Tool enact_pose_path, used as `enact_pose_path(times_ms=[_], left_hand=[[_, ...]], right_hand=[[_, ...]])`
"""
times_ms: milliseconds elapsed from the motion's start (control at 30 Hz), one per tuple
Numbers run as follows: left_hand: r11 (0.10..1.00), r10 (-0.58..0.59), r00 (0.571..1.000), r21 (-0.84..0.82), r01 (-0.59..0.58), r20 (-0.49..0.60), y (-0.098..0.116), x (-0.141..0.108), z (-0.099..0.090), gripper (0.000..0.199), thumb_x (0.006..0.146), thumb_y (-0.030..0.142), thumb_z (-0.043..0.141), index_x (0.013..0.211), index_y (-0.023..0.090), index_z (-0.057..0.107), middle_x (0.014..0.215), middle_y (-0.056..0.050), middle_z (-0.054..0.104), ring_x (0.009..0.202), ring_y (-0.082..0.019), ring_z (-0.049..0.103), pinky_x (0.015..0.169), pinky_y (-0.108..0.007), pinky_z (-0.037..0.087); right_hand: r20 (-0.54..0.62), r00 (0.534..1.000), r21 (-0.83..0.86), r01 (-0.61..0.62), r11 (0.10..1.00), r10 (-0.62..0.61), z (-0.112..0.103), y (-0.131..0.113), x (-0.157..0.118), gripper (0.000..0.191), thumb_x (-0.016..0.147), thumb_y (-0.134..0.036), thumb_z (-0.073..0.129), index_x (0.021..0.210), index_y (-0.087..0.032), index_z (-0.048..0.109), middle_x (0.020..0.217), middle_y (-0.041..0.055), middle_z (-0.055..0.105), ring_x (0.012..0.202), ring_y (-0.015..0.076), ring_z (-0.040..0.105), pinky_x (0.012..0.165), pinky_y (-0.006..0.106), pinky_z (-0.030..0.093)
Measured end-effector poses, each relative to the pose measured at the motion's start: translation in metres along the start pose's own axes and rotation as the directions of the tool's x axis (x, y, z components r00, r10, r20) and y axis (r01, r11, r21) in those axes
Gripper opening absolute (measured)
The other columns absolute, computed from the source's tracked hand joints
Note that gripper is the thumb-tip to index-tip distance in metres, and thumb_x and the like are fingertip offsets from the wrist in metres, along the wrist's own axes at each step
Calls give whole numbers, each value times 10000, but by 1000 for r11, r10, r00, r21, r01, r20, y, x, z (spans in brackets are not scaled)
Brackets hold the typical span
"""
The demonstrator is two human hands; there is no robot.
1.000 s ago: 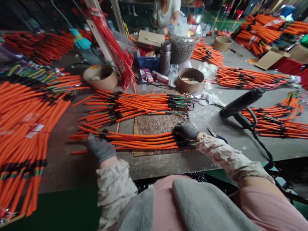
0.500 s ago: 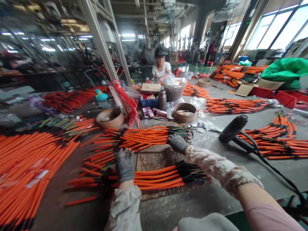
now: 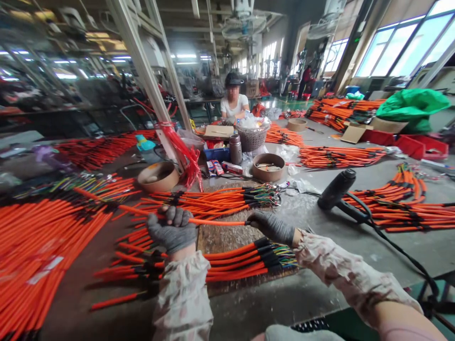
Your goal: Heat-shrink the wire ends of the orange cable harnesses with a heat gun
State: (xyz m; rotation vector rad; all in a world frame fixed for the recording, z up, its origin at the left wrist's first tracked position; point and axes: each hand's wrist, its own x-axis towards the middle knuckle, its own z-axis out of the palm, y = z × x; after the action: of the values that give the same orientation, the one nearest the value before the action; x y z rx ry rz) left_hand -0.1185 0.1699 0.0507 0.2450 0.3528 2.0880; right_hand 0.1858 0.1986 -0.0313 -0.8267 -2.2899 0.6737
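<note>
My left hand [image 3: 172,227], in a grey glove, is wrapped round an orange cable [image 3: 220,222]. The cable runs nearly level across to my right hand [image 3: 272,226], also gloved, whose fingers pinch its dark right end. Past my left hand the cable carries on to the upper left. Below it, a row of orange cables [image 3: 234,264] with black sleeves and thin coloured wires lies on a worn wooden board [image 3: 223,239]. Behind my hands is a heap of similar orange cables [image 3: 216,201], their wire ends pointing right.
A black heat gun [image 3: 337,194] with a cord lies at right. More orange cables [image 3: 46,237] cover the left side. Behind are round tubs [image 3: 268,168], a flask [image 3: 235,149], a wicker basket [image 3: 252,135] and a metal post [image 3: 142,66]. A person [image 3: 234,102] sits across the table.
Both hands were at the cable heap. They have come nearer with one orange cable drawn out between them; my left hand has closed round it. The view has shifted slightly.
</note>
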Motion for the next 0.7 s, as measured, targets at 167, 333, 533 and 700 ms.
enact_pose_path(times_ms=[167,333,533,700], left_hand=[[991,130,989,24,-132,70,9,-19,0,383,1034,385,349,779,175,545,474,100,313,353,-65,222,366,-203,233],[978,148,955,107,-180,257,22,-28,-8,341,826,450,772,784,179,570,495,126,346,378,-54,187,354,-212,291],[952,122,920,219,-215,371,26,-52,-1,450,723,540,887,813,187,621,486,125,329,369,-60,126,328,-231,267],[901,316,943,278,-334,107,59,-39,-23,318,861,524,665,897,211,626,801,54,643,518,-65,454,418,-184,363]], right_hand=[[-130,986,-44,102,994,-107,-5,-12,-5,129,1061,-259,549,1040,-196,660,966,89,698,826,187,641,750,317,534],[-18,999,135,41,990,-39,-13,-19,-10,214,1056,-341,575,1032,-178,712,905,75,752,784,178,667,722,293,525],[252,960,383,-212,899,119,-24,-20,-15,376,1027,-505,616,1084,-157,745,1003,79,798,840,179,702,743,284,557],[154,984,128,-111,985,91,-18,3,-18,215,1011,-321,637,1043,-157,772,961,81,801,835,191,712,766,297,539]])
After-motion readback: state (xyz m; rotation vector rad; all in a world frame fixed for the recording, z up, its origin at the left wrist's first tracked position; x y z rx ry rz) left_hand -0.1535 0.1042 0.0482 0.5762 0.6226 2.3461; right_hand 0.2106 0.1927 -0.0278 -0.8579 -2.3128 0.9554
